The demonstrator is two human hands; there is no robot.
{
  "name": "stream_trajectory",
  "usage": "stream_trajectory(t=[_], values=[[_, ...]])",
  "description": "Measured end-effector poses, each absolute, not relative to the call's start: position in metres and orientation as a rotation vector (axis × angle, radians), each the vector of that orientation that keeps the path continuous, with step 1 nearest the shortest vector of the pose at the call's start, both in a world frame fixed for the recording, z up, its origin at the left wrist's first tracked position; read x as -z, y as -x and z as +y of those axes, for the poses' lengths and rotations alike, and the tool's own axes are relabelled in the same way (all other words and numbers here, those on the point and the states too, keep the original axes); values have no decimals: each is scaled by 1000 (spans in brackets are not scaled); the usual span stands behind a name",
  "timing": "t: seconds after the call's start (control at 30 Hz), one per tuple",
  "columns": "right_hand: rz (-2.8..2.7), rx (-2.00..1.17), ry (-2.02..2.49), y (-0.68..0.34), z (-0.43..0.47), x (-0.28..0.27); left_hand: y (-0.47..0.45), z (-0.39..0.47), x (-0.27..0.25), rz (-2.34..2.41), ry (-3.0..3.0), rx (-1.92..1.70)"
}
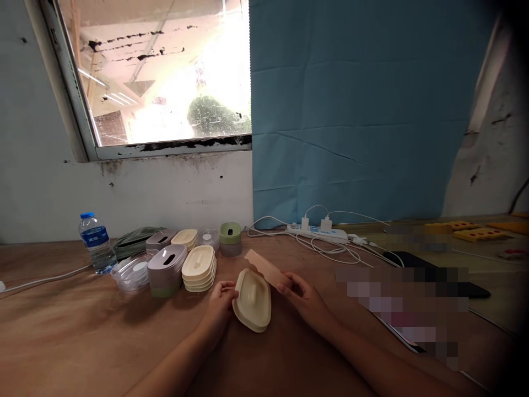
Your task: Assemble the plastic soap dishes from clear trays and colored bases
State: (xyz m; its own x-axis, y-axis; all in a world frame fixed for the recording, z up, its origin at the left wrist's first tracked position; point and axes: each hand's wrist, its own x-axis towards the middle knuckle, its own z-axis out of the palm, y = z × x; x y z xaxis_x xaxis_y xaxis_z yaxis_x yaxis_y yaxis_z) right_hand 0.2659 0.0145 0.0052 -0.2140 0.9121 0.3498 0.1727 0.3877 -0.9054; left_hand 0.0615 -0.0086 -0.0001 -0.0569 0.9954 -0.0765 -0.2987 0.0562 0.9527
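Left hand [223, 292], fingers curled and nearly closed, grips the left edge of a cream lid [253, 300], which I see tilted above the table [124, 342] at the lower centre of my head view. Right hand [301, 292], thumb and fingers pinched together, holds the right end of a peach strip [264, 267] slanting along the lid's upper right edge; I cannot tell whether the two touch. On the left, the stack of cream lids [199, 268] stands near the left hand, limiting sideways room; a lavender container [167, 270] adjoins it. To the right, I read a wider span of wood before the black object [475, 289]. Beyond the strip, white cables [330, 253] and a power strip [322, 232] bound the far side.
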Motion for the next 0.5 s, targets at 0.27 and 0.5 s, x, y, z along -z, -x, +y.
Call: stream_trajectory(t=[0.27, 0.5], values=[[-1581, -950, 998, -268, 19, -2, -53, -10, 6, 1352, -1521, -1178], [-1485, -1015, 1023, -270, 21, -5, -53, -25, -3, 1397, -1941, -1158]])
